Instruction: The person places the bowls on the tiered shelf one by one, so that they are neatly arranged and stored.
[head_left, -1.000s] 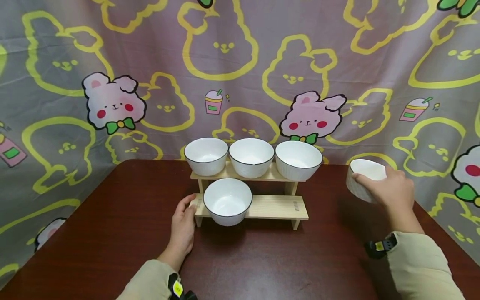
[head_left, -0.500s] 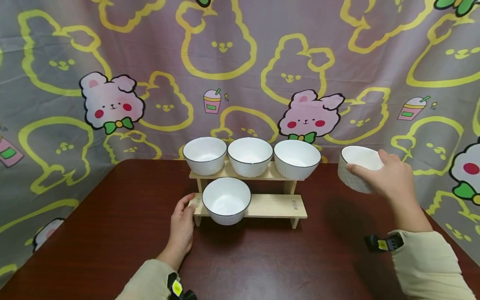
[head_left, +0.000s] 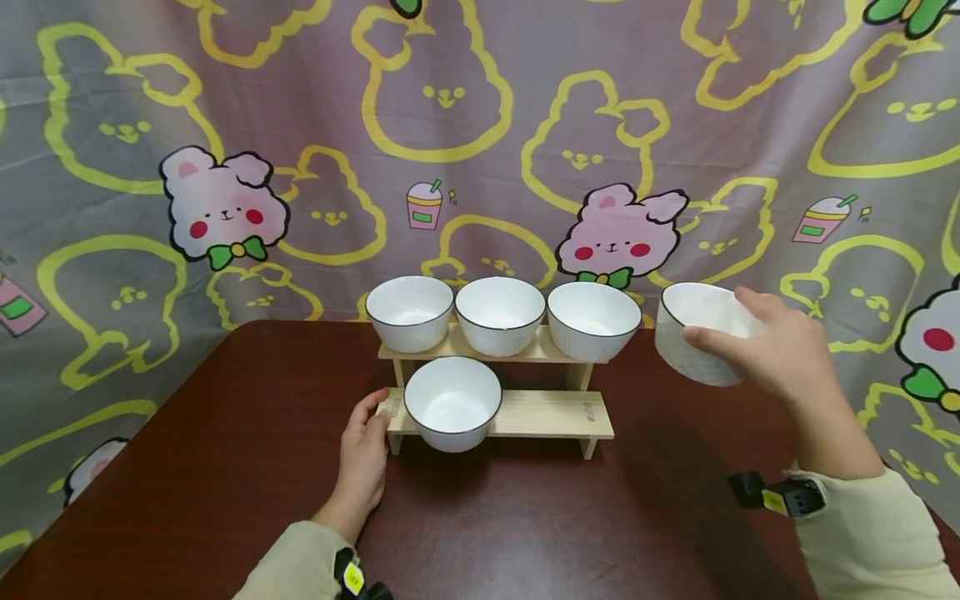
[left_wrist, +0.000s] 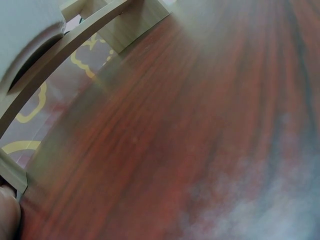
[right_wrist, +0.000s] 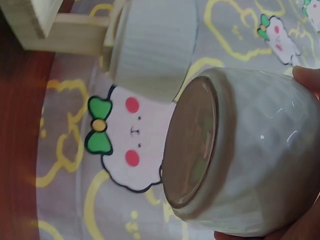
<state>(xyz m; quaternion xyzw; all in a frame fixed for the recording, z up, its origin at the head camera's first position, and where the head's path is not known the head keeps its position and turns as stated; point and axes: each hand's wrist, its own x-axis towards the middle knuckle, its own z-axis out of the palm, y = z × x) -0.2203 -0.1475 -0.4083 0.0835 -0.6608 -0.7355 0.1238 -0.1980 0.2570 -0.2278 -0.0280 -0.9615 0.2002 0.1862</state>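
Note:
In the head view my right hand (head_left: 787, 350) grips a white bowl (head_left: 693, 367) by its rim, thumb at the near side. The bowl is held in the air, tilted, right of the two-tier wooden rack (head_left: 551, 412). The right wrist view shows the held bowl's textured wall (right_wrist: 265, 145) and round foot. With its fingers at the left end of the lower shelf, my left hand (head_left: 363, 454) holds the rack. One white bowl (head_left: 453, 408) with a dark rim sits on that shelf, left of its middle. Bare wood shows to its right.
A row of three white bowls (head_left: 501, 312) stands on the upper shelf. The rack stands on a dark red-brown table (head_left: 225, 467). Behind the table hangs a curtain (head_left: 480, 100) with cartoon rabbits.
My right hand has moved left and up with the bowl, bringing it closer to the rack's upper right end. My left hand and the rack have stayed in place.

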